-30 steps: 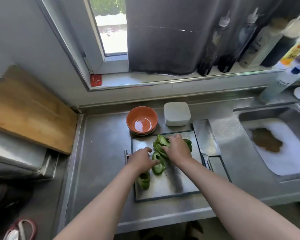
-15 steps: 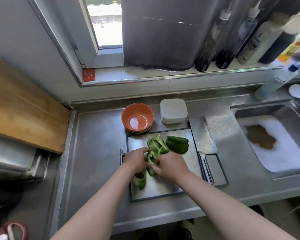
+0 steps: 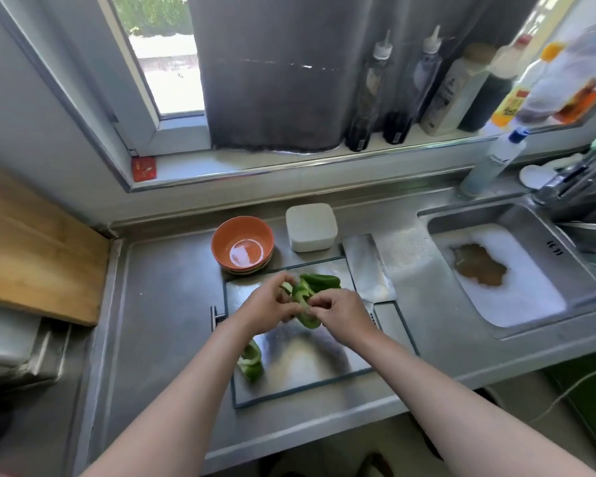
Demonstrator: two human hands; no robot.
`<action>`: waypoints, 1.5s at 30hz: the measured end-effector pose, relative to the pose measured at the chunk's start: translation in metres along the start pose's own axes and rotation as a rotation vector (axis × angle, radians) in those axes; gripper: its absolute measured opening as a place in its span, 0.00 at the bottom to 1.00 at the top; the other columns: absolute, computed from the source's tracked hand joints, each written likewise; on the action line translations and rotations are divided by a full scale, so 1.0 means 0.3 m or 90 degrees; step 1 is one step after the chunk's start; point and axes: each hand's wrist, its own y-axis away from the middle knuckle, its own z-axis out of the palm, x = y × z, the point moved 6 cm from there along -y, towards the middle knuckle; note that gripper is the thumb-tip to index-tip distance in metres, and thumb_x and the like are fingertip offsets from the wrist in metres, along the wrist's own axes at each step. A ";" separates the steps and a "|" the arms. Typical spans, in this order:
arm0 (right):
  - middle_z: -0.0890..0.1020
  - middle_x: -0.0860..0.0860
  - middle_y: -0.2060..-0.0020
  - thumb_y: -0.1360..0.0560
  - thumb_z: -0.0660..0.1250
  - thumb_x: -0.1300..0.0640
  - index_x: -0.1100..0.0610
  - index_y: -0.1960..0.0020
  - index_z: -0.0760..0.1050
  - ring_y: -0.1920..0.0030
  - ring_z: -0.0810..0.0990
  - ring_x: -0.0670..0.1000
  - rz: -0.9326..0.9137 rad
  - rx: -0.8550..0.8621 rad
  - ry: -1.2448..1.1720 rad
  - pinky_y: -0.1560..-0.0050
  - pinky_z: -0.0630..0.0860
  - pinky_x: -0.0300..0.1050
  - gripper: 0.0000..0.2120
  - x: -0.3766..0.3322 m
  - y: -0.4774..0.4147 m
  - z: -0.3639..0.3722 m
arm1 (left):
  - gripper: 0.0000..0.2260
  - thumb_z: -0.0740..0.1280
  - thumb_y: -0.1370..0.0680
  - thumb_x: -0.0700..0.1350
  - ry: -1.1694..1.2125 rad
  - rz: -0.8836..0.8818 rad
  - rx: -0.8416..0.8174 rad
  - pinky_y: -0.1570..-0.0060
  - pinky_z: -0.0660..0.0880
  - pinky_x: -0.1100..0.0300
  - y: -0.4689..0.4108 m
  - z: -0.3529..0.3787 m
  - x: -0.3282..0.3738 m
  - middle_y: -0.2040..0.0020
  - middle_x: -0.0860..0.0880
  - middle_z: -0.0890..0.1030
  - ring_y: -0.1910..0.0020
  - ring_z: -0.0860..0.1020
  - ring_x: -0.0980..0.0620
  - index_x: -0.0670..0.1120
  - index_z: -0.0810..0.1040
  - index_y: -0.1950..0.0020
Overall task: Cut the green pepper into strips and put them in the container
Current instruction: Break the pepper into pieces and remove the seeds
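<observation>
Curled fingers (image 3: pixel 284 278) of the left hand (image 3: pixel 272 309) and bent fingers (image 3: pixel 324 302) of the right hand (image 3: pixel 344 313) pinch one pepper piece (image 3: pixel 303 306) from either side. The two hands are close together, with the pale inner flesh of the piece showing between them. The piece is held over the far half of the board (image 3: pixel 307 359); whether it is clear of the metal I cannot tell. Just behind it, near the board's far edge, lies a second piece (image 3: pixel 324 280), dark and glossy. A third piece (image 3: pixel 252 361) sits at the board's near left corner, beside the left forearm, with its cut rim up. The rest of the board is bare, shiny steel with a dark rim, and a small handle sticks out on its left. A cleaver (image 3: pixel 365 266) lies flat by the board's far right corner. Beyond the board stands an orange bowl (image 3: pixel 243 232) with a wet glint inside. A white lidded box (image 3: pixel 311 227) stands just to the right of the bowl, apart from it. All of this rests on a steel counter (image 3: pixel 166 287). To the right is a sink (image 3: pixel 578 270) holding foam and a brown patch, with a tap (image 3: pixel 578 180) above it and a spray bottle (image 3: pixel 492 163) at its far corner. A wooden board (image 3: pixel 31 249) leans at the far left. Bottles (image 3: pixel 369 98) line the sill before a dark curtain (image 3: pixel 272 70).
</observation>
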 end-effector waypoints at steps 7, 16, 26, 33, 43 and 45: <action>0.84 0.43 0.68 0.31 0.80 0.61 0.54 0.59 0.87 0.63 0.83 0.42 0.007 0.116 -0.159 0.57 0.81 0.39 0.04 0.113 0.075 -0.376 | 0.15 0.71 0.24 0.35 0.216 0.038 -0.009 0.59 0.82 0.51 -0.070 0.266 0.296 0.42 0.42 0.78 0.50 0.83 0.42 0.45 0.72 0.42; 0.81 0.45 0.75 0.27 0.76 0.65 0.61 0.56 0.85 0.77 0.74 0.41 0.158 0.261 -0.357 0.73 0.72 0.34 0.01 0.493 0.318 -0.888 | 0.18 0.70 0.24 0.32 0.256 0.043 -0.102 0.56 0.82 0.51 -0.144 0.863 0.605 0.44 0.38 0.80 0.51 0.83 0.42 0.48 0.74 0.38; 0.84 0.48 0.71 0.29 0.78 0.55 0.56 0.56 0.86 0.76 0.73 0.44 0.266 0.257 -0.312 0.71 0.73 0.38 0.05 0.872 0.563 -1.178 | 0.20 0.72 0.24 0.35 0.033 0.106 -0.214 0.57 0.83 0.52 -0.169 1.386 0.805 0.45 0.43 0.80 0.52 0.84 0.43 0.59 0.76 0.43; 0.85 0.59 0.64 0.26 0.76 0.56 0.56 0.57 0.86 0.74 0.75 0.48 0.298 0.263 -0.273 0.69 0.74 0.40 0.04 1.037 0.694 -1.276 | 0.18 0.71 0.24 0.35 -0.048 0.127 -0.252 0.59 0.83 0.54 -0.175 1.571 0.845 0.46 0.42 0.79 0.52 0.82 0.43 0.52 0.75 0.39; 0.81 0.40 0.66 0.33 0.80 0.56 0.47 0.66 0.82 0.58 0.81 0.42 0.381 0.244 0.018 0.61 0.72 0.34 0.09 1.238 0.774 -1.293 | 0.15 0.66 0.23 0.28 0.152 -0.004 -0.302 0.47 0.81 0.48 -0.186 1.672 0.779 0.39 0.37 0.73 0.43 0.81 0.39 0.44 0.70 0.42; 0.81 0.40 0.64 0.32 0.78 0.61 0.46 0.62 0.82 0.56 0.81 0.46 0.384 0.224 0.042 0.58 0.72 0.38 0.10 1.256 0.769 -1.279 | 0.14 0.65 0.23 0.27 0.176 -0.016 -0.304 0.44 0.80 0.47 -0.194 1.678 0.770 0.42 0.38 0.74 0.44 0.81 0.40 0.44 0.69 0.46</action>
